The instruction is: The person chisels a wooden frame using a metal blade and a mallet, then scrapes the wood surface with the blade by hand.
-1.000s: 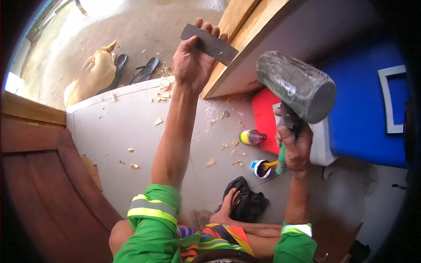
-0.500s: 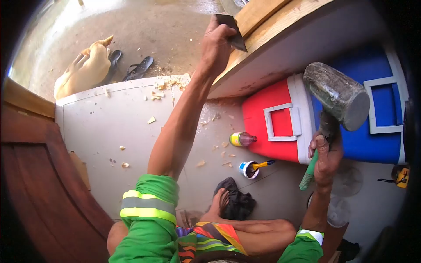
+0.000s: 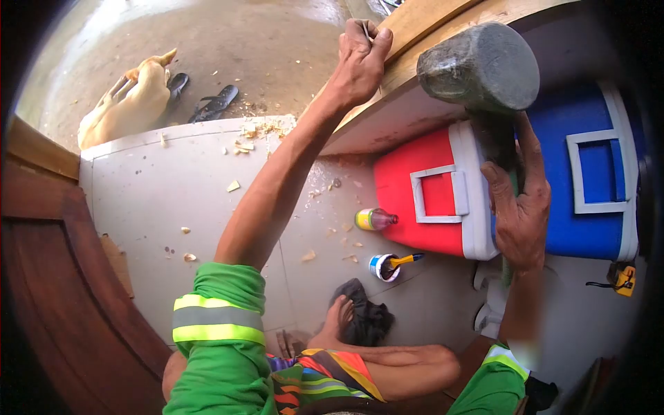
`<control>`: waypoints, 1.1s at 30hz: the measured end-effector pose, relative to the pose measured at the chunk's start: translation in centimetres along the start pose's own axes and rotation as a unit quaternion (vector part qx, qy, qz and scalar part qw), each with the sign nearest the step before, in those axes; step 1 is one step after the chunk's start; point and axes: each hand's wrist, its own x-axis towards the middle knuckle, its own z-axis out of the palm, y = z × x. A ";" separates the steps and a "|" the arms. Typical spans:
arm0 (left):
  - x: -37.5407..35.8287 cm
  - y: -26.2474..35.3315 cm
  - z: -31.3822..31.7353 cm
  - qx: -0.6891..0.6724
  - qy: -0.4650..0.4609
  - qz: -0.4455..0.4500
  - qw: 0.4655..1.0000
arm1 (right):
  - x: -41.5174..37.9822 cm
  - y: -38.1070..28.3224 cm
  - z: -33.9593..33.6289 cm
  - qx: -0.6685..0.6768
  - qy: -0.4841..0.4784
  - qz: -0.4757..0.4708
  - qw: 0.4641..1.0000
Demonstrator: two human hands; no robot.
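My left hand (image 3: 361,66) is closed on a flat dark blade, now turned nearly edge-on and mostly hidden by the fingers. It is at the edge of a wooden board (image 3: 449,31), near the top of the view. My right hand (image 3: 520,214) holds a rubber mallet (image 3: 477,69) by its handle, close beneath the big dark head. The thumb and index finger lie along the handle, whose green lower part is largely covered by the hand and wrist. The mallet head is raised to the right of my left hand, apart from it.
Red (image 3: 415,162) and blue (image 3: 591,180) coolers stand at right. A bottle (image 3: 373,219), a paint tub (image 3: 384,268) with a brush, and wood shavings (image 3: 259,131) lie on the tiles. A dog (image 3: 131,104) rests by flip-flops (image 3: 214,104). A tape measure (image 3: 622,279) is far right.
The mallet has swung up and left, nearer my left hand, and its face has turned toward me. My left hand has rotated, so the blade's flat side no longer shows.
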 end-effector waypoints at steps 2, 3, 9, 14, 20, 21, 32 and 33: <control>-0.6 1.9 -0.8 -0.038 -0.029 -0.084 0.995 | 0.1 0.1 0.0 -0.009 0.007 -0.011 1.000; -0.9 3.0 -1.4 -0.058 -0.043 -0.126 0.989 | 0.2 0.2 -0.1 -0.003 0.013 -0.004 1.000; -4.1 0.2 -2.5 -0.134 -0.057 -0.227 0.963 | -3.0 0.7 -1.4 0.059 0.060 0.179 0.980; -3.0 2.4 -4.4 -0.108 -0.134 -0.131 0.976 | -5.2 2.2 -1.1 0.128 0.065 0.235 0.961; -1.7 2.3 -5.4 0.009 -0.159 -0.017 0.987 | -4.6 3.0 -2.2 -0.034 0.054 0.110 0.992; -1.6 2.6 -5.6 -0.047 -0.175 -0.048 0.982 | -3.8 1.8 -2.1 -0.017 0.051 0.118 0.992; -8.6 -6.5 -11.2 0.072 -0.116 -0.214 0.967 | -4.3 -0.9 -0.9 -0.004 -0.050 0.094 0.994; -10.5 -8.8 -13.3 0.133 -0.148 -0.237 0.951 | -5.8 -0.5 -1.2 -0.006 -0.055 0.111 0.992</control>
